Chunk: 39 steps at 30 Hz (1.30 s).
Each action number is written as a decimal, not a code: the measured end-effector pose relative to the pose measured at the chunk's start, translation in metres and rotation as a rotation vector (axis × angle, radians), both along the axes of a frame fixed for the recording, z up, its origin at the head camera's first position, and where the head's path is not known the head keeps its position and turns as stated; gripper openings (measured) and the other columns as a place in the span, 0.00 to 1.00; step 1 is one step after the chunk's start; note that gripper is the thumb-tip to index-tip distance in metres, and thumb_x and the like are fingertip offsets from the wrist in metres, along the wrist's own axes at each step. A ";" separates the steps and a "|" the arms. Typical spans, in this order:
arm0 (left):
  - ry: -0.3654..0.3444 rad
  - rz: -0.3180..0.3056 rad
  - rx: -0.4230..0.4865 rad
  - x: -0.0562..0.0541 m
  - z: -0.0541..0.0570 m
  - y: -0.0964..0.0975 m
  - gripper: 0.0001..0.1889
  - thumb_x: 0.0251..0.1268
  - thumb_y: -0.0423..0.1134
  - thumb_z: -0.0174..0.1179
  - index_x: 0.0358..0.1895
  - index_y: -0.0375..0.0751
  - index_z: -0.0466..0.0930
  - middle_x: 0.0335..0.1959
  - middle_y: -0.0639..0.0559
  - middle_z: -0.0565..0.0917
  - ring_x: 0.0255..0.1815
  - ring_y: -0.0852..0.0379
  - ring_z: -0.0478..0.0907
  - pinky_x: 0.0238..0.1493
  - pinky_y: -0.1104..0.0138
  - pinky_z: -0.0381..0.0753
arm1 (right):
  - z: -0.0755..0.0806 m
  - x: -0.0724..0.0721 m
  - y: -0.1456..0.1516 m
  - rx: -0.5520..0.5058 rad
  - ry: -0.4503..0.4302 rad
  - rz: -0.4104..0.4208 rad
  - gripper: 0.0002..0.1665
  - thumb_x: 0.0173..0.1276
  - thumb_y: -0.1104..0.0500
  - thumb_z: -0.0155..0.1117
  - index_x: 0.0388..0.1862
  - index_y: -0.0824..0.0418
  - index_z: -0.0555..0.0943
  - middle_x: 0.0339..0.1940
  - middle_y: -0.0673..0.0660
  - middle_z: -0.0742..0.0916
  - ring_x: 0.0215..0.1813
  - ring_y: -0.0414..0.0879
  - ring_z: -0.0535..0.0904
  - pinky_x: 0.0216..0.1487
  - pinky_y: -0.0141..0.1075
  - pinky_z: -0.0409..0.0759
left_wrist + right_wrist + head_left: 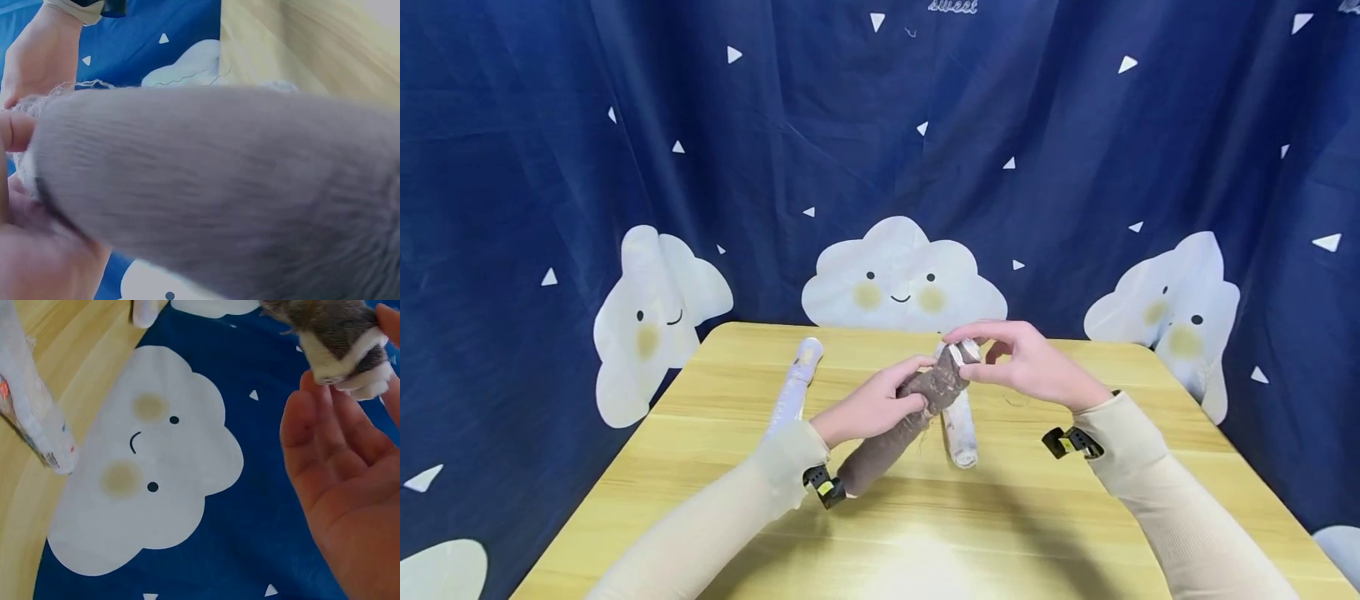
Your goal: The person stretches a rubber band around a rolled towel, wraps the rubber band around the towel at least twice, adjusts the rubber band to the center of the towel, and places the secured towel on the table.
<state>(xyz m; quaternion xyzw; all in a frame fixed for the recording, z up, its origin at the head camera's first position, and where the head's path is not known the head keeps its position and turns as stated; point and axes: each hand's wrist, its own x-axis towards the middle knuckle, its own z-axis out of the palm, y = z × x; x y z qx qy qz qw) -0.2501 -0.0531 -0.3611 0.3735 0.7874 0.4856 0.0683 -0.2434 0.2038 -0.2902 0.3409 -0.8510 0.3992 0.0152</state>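
Observation:
A long grey-brown knitted fabric roll [880, 457], sock-like with white bands at its upper end, is held slanting above the table. My left hand [874, 407] grips it around the middle, thumb on the near side. At the banded end my right hand [1033, 367] pinches with its thumb and fingers. Blurred and close, the fabric roll [219, 175] fills most of the left wrist view. The banded end of the roll [340, 337] touches the right fingertips in the right wrist view. Loose threads hang from the middle of the roll.
Behind the held roll, a whitish patterned roll [959, 429] lies on the wooden table [1037, 508]. Another pale roll [792, 390] lies further left, partly hidden by the left sleeve. A dark blue curtain [865, 108] with white clouds surrounds the table's back and sides.

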 end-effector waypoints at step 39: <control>0.666 0.167 -0.143 0.022 -0.005 0.017 0.25 0.64 0.41 0.63 0.66 0.50 0.73 0.44 0.57 0.81 0.34 0.64 0.75 0.33 0.74 0.76 | -0.024 -0.004 -0.015 -0.076 -0.156 -0.132 0.05 0.67 0.66 0.62 0.36 0.58 0.84 0.29 0.54 0.87 0.20 0.42 0.75 0.22 0.35 0.77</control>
